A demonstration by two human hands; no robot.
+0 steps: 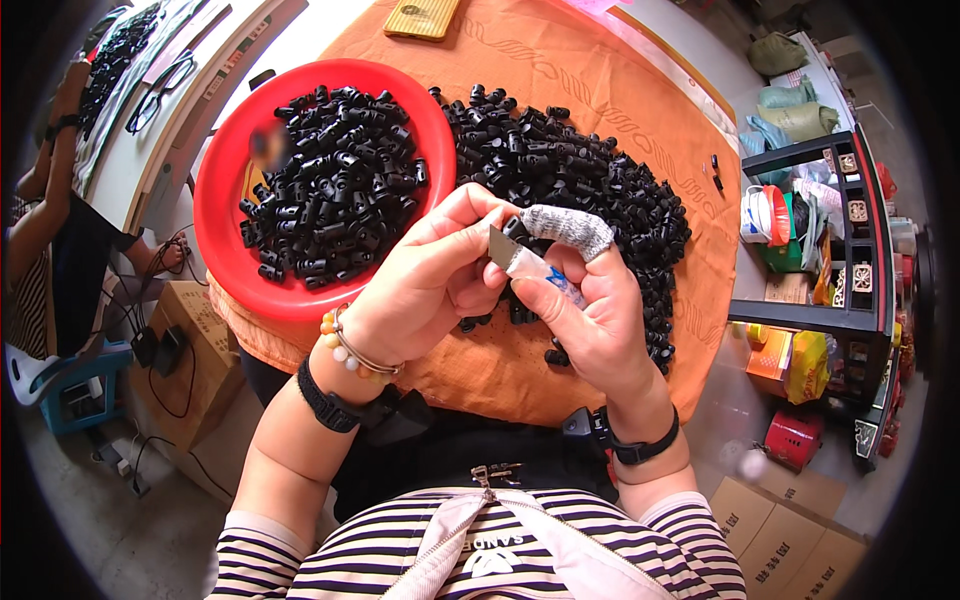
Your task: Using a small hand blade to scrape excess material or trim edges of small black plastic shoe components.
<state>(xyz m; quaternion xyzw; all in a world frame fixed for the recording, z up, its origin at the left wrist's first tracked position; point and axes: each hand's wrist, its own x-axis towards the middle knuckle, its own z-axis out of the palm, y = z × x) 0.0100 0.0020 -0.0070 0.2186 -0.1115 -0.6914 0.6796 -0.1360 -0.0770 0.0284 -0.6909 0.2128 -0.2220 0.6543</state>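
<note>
In front of my chest both hands meet over the orange cloth. My left hand [425,255] is closed in a pinch on a small black plastic cord lock [515,229], mostly covered by fingers. My right hand [605,315] grips a short flat blade [502,248] by its white-and-blue wrapped handle [548,275]. The blade's metal end lies against or very near the cord lock; I cannot tell whether it touches. A grey knitted finger cover [570,229] sits on my right index finger, curled over the piece.
A red basin [215,215] of black cord locks stands left of a loose pile [610,190] of them on the orange tablecloth [690,110]. A yellow case [422,18] lies at the far edge. A black shelf [805,315] stands right. Another person's arm [50,200] shows far left.
</note>
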